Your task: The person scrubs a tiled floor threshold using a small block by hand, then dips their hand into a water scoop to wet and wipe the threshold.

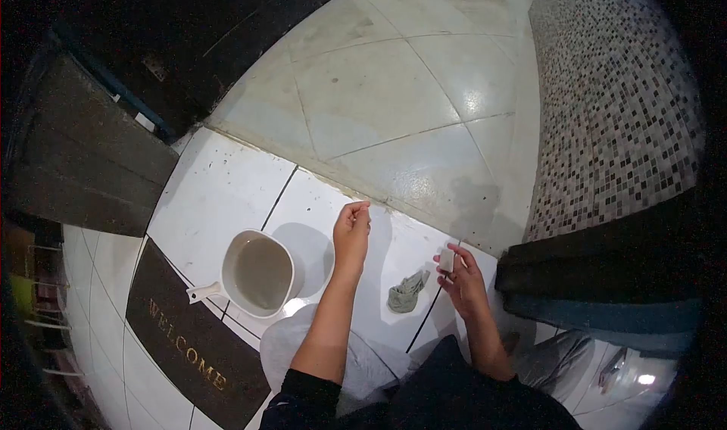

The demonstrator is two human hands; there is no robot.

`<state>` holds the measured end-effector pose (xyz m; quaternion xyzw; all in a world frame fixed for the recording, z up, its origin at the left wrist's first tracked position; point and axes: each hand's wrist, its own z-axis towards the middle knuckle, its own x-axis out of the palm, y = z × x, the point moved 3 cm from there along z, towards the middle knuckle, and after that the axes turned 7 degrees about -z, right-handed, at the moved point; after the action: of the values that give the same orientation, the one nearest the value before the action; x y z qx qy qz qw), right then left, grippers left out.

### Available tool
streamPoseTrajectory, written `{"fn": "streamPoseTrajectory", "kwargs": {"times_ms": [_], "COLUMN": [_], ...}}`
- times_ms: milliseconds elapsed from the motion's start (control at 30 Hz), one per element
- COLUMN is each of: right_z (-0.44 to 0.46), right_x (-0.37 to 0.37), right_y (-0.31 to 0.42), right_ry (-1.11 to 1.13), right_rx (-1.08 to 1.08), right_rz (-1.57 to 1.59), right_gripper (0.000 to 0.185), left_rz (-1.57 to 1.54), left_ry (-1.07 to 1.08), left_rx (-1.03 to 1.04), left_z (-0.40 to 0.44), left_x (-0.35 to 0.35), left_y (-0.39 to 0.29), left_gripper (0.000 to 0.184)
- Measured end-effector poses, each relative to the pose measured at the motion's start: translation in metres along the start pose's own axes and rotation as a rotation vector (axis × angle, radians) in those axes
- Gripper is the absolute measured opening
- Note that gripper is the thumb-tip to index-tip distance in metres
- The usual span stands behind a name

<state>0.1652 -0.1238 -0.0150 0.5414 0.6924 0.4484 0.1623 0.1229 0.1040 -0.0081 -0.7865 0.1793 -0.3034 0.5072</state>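
The left arm (332, 328) rises from six o'clock and leans toward one o'clock over the white tiles (318, 191), its hand bent at the wrist; the right arm (487, 339) comes up from five o'clock, leaning toward eleven. The largest vessel, a white dipper (293, 282), sits on the tiles at eight o'clock from the left hand (353, 231), holding cloudy greyish water, its handle (203, 291) pointing to eight over the edge of a dark mat (193, 339) lettered "WELCOME". Next in size, a crumpled grey-green cloth (409, 291) lies on the tiles at between eight and nine o'clock from the right hand (463, 285). Smallest is a pale, roughly rectangular piece (447, 260), raised at the right fingertips. The left hand is mostly closed, fingers curled toward the thumb; whether it grips anything cannot be told. The right is partly open, fingers spread and bent around the piece.
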Motion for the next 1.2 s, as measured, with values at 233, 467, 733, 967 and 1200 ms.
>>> {"fn": "streamPoseTrajectory", "kwargs": {"times_ms": [233,467,733,967,1200], "right_z": [0.011,0.005,0.008,0.008,0.010], "right_x": [0.013,0.022,0.021,0.022,0.020], "right_y": [0.008,0.013,0.009,0.008,0.006], "right_ry": [0.106,0.169,0.133,0.126,0.144], "right_rx": [-0.062,-0.084,-0.023,-0.019,-0.024], "right_rz": [-0.064,-0.153,-0.189,-0.198,-0.180], "right_gripper": [0.031,0.030,0.030,0.031,0.030], "left_rz": [0.309,0.451,0.482,0.486,0.450], "left_ry": [0.239,0.342,0.328,0.318,0.312], "left_rx": [-0.039,-0.107,-0.099,-0.110,-0.141], "left_z": [0.000,-0.007,-0.006,-0.005,-0.005], "left_x": [0.000,0.001,-0.002,-0.003,-0.002], "left_y": [0.027,0.028,0.027,0.026,0.028], "left_gripper": [0.019,0.023,0.022,0.021,0.020]}}
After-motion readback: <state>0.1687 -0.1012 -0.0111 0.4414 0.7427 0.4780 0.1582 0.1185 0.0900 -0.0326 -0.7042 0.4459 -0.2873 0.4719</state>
